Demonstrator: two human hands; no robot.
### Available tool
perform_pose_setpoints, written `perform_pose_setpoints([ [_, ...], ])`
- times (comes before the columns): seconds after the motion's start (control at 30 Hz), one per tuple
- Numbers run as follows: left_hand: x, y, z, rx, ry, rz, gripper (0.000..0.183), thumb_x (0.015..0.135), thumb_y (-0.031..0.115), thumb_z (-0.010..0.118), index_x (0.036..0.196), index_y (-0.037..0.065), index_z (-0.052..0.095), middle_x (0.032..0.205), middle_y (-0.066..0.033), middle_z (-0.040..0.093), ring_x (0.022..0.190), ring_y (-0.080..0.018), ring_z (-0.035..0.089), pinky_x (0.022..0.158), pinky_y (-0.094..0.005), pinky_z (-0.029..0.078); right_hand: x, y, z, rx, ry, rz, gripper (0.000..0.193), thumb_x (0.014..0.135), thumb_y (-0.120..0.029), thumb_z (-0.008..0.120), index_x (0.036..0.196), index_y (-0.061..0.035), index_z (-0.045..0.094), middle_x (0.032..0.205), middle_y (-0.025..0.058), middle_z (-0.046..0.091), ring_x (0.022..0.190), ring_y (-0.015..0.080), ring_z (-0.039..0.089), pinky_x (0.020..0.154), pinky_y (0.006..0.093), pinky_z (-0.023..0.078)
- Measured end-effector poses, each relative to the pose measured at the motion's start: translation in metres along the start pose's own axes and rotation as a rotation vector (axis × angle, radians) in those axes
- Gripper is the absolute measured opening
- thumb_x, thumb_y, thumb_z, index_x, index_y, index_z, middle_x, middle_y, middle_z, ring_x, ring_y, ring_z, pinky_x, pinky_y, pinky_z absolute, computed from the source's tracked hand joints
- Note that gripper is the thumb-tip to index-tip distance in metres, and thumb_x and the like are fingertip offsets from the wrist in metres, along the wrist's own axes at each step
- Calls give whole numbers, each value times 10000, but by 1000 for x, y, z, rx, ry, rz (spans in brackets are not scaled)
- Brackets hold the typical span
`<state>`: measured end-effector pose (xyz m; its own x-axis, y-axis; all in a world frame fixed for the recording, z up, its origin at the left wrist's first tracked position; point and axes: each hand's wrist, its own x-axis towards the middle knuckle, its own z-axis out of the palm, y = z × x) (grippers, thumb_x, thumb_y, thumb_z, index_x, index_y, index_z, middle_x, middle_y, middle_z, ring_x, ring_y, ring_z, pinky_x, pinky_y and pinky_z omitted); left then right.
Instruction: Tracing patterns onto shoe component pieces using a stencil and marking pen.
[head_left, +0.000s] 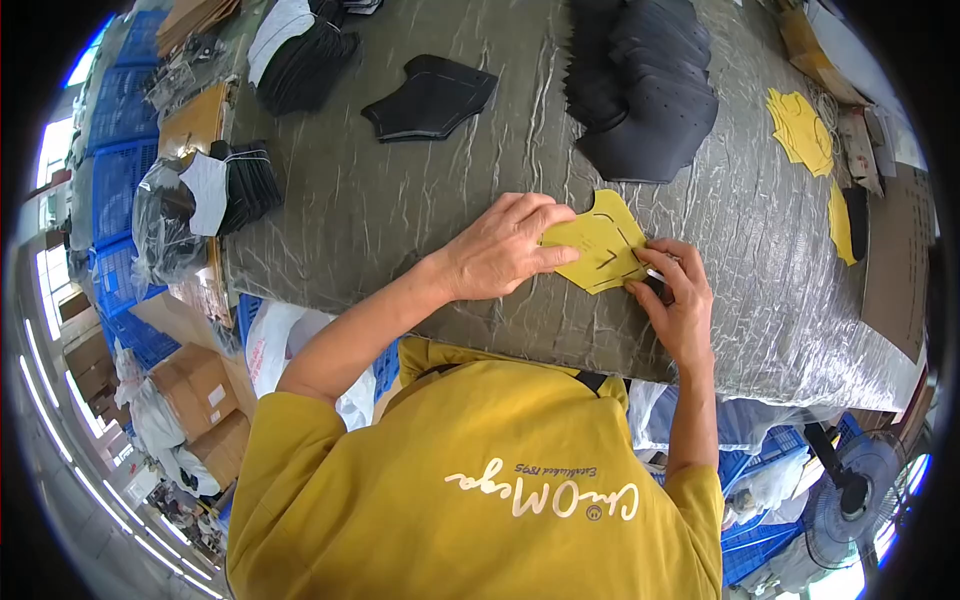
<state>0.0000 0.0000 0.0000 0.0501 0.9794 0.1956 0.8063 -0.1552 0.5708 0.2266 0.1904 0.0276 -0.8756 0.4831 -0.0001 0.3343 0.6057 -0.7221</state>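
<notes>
A yellow template (600, 240) with dark slots and a notched outline lies on the table near its front edge. My left hand (510, 245) grips its left side, with thumb and fingers on the yellow surface. At the template's lower right corner, my right hand (680, 295) is closed in a pinch around a slim pen (654, 276) with a pale, shiny part. Most of that pen is hidden by the fingers. Whether a dark piece lies under the template, I cannot tell. Beyond the hands is a black cut piece (432, 98) with pale outline marks.
A fanned stack of black pieces (650, 110) lies beyond the template. Tied black bundles (250, 185) sit at the left, beside a plastic bag (165, 225). More yellow templates (802, 130) and a cardboard sheet (898, 255) are at the right. A fan (850, 495) stands at lower right.
</notes>
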Motion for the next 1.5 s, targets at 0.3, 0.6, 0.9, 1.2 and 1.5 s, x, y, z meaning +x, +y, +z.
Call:
perform_pose_setpoints([
  [0.3,-5,65,30,317,13,-109,483,894,119,597,1337,-72,599,1389,-224,543,1263,-355,516,1061,-453,470,-2,-1,0,18,15,6,386,787,-51,847,1156,-65,735,1197,77,662,870,217,708,652,317,551],
  [0.6,-3,82,33,400,-2,-116,509,948,178,521,1374,-95,572,1490,-276,488,1358,-428,470,1132,-476,458,0,-3,-1,23,6,40,425,754,-44,867,1156,-56,733,1183,76,663,837,203,686,663,317,546],
  [0.9,0,83,33,477,-22,-106,459,942,209,542,1307,-57,628,1468,-258,522,1317,-412,510,1105,-462,481,43,-40,-13,-68,212,-195,88,931,-29,707,1011,-30,743,1064,99,661,762,233,623,676,340,510],
  [1.2,-2,83,42,438,-3,-125,409,937,232,557,1255,-7,651,1281,-199,605,1302,-381,520,1175,-506,403,69,-46,28,123,-104,-509,75,902,-102,741,916,-56,683,854,40,664,788,258,615,748,376,459],
  [1.5,-3,80,42,380,48,-124,397,940,229,559,1250,0,657,1257,-189,616,1288,-384,518,1178,-506,398,88,-49,28,52,-222,-642,78,907,-135,734,896,-86,673,807,33,624,768,246,594,845,400,428],
])
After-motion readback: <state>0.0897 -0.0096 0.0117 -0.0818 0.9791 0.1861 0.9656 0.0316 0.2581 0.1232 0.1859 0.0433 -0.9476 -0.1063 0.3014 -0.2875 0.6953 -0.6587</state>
